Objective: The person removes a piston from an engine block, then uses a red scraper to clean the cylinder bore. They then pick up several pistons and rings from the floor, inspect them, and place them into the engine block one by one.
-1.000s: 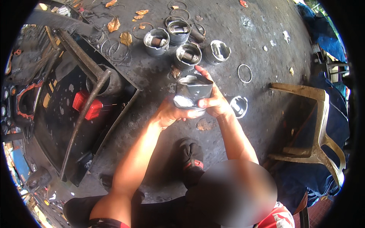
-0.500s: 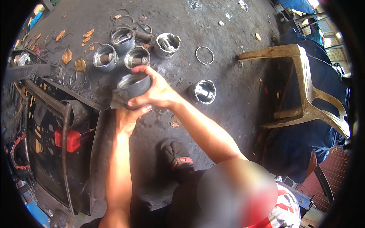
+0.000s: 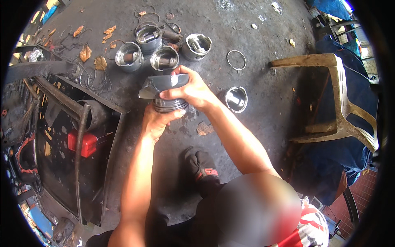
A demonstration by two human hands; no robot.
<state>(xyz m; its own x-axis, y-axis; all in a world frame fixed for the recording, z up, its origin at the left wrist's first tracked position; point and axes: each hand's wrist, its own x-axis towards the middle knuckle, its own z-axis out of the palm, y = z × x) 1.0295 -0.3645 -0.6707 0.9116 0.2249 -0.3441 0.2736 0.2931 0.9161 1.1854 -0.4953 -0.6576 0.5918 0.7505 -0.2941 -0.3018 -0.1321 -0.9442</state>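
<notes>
Between both hands I hold a dark grey piston [image 3: 162, 82], its skirt up and its ringed end down. My left hand [image 3: 155, 123] is closed round the lower, grooved end, with the thumb along the rings. My right hand [image 3: 198, 91] grips the skirt from the right, thumb across the near side and fingers behind. Just beyond it on the floor stand several more pistons with their open ends up, the nearest one [image 3: 164, 68] almost behind the held piston. Another piston [image 3: 235, 99] stands alone to the right of my right wrist.
Loose metal rings [image 3: 236, 60] and dry leaves [image 3: 85, 53] lie about the dark floor. On the left are a black metal panel [image 3: 57, 173] with bars and a red box-shaped part [image 3: 84, 143]. A plastic chair [image 3: 337, 90] lies at the right. My shoe [image 3: 199, 162] is below the hands.
The piston has tipped in my hands: its open end showed before, now its side and rings show. Both hands still grip it. The whole view has shifted slightly.
</notes>
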